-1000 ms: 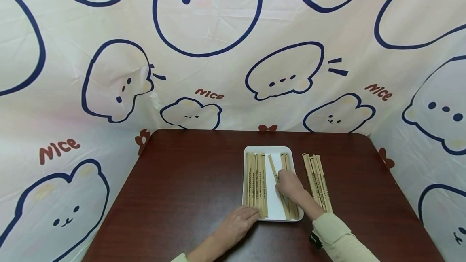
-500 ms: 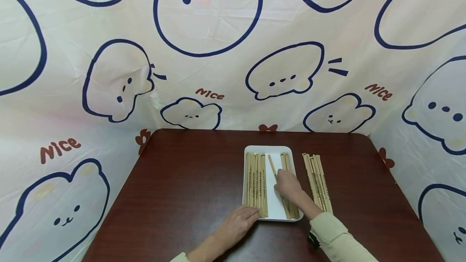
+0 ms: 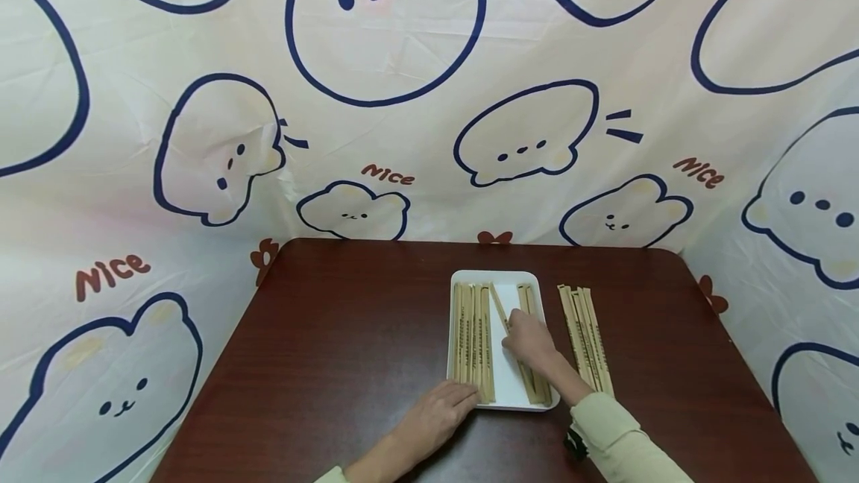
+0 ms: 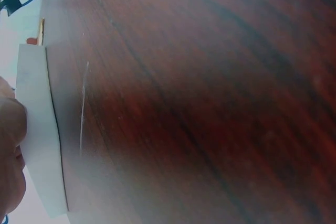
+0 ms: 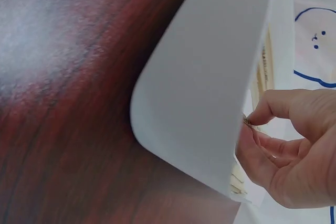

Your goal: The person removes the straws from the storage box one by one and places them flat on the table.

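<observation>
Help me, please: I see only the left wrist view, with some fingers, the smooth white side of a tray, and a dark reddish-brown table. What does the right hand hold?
Observer: The right hand pinches one long, slim tan stick.
Operator: Thank you. How does this stick lie?
Observer: It slants inside the rectangular white tray with rounded corners; its far end leans to the left.
Operator: And what is on the left side of the tray?
Observer: A row of straight tan sticks with dark printing, lying side by side.
</observation>
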`<state>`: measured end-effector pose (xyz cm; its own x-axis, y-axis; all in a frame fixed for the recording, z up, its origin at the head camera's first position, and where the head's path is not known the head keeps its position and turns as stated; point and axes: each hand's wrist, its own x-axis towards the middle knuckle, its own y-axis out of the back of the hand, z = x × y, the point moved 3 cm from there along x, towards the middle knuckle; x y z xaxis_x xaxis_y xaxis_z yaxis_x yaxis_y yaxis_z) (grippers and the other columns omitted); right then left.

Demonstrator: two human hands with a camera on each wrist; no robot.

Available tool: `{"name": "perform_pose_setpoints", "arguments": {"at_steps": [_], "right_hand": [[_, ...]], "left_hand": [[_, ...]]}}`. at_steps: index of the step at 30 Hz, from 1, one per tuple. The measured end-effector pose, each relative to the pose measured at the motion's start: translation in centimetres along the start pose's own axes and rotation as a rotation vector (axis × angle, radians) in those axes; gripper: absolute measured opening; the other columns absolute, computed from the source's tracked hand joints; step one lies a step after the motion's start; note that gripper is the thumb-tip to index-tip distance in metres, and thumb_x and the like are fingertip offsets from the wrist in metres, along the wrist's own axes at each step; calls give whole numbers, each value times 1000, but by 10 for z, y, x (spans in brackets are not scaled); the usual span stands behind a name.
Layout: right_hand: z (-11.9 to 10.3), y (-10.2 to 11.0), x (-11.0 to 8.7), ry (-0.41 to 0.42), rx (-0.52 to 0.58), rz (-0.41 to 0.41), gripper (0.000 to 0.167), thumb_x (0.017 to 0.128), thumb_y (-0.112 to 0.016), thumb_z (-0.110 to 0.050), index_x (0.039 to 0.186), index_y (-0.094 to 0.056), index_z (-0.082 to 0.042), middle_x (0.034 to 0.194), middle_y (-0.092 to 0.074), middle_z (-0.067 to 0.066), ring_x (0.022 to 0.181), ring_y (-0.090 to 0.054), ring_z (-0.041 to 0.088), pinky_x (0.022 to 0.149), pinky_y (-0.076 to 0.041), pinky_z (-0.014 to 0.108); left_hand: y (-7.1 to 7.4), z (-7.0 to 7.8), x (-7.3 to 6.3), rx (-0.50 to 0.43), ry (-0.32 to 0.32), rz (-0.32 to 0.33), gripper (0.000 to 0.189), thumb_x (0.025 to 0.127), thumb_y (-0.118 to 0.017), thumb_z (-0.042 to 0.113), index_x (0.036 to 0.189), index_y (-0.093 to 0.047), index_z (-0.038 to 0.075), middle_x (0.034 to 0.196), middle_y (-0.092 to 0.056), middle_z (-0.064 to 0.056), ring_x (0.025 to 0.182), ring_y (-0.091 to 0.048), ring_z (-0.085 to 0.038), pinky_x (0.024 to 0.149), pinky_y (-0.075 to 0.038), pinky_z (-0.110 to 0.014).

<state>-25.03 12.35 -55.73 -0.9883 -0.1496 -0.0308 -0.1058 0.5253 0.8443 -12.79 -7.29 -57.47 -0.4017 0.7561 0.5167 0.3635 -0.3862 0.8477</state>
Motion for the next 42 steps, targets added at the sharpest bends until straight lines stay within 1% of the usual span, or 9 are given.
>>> {"name": "perform_pose_setpoints", "arguments": {"at_steps": [4,9,16,25,29,35,37,39,42], "right_hand": [[-2,9,1,-12,22,3,15,76,-67,2,84,-54,-1,61,-48,3,49,-42,14,42,-35,26],[-3,20,2,-32,26,16,23,77,-69,0,97,-60,4,67,-57,7,51,-46,16,44,-39,28],[6,34,5,-101,30,25,25,78,-71,-4,100,-61,3,71,-59,7,55,-51,18,46,-41,29],[20,63,3,-77,101,29,31,82,-67,-2,108,-58,12,66,-52,6,51,-43,15,45,-37,27],[27,76,1,-95,90,20,30,84,-66,-5,108,-56,10,66,-51,6,52,-44,16,46,-37,28],[41,85,0,-105,36,46,30,81,-66,-5,107,-58,9,67,-56,10,47,-39,14,46,-35,30],[47,86,-1,-114,18,46,29,82,-67,-6,106,-58,8,74,-61,12,47,-39,14,46,-36,30],[53,87,-3,-128,-4,35,24,82,-67,-7,101,-58,5,65,-53,7,49,-40,15,47,-36,31],[64,87,-6,-138,-15,26,21,82,-65,-7,97,-57,4,69,-51,7,51,-40,17,48,-36,32]], "left_hand": [[0,-1,0,5,-8,22,30,82,-70,6,112,-72,5,115,-70,-8,106,-67,-18,97,-52,-33],[-2,-1,0,7,-9,23,31,81,-72,6,112,-73,5,115,-71,-9,105,-67,-18,96,-52,-32],[-3,0,-1,2,-4,2,32,82,-70,5,114,-72,5,116,-70,-8,106,-67,-18,97,-52,-33],[-5,0,-2,1,0,-5,32,83,-65,5,115,-71,5,117,-70,-9,106,-67,-18,97,-52,-33],[-5,1,-2,-5,9,-12,33,85,-60,6,116,-71,4,117,-70,-9,107,-66,-18,98,-51,-33],[-4,0,-2,-2,5,5,31,83,-66,5,114,-71,4,116,-70,-9,106,-67,-18,97,-52,-33],[-4,0,-2,-2,3,13,30,84,-65,6,113,-72,4,115,-70,-9,105,-67,-18,96,-52,-33],[-4,0,-1,1,-1,23,29,84,-63,6,112,-72,4,115,-71,-9,104,-67,-18,96,-52,-33],[-3,0,-1,6,-9,36,29,85,-61,6,112,-72,4,114,-71,-9,104,-67,-18,96,-52,-32]]}}
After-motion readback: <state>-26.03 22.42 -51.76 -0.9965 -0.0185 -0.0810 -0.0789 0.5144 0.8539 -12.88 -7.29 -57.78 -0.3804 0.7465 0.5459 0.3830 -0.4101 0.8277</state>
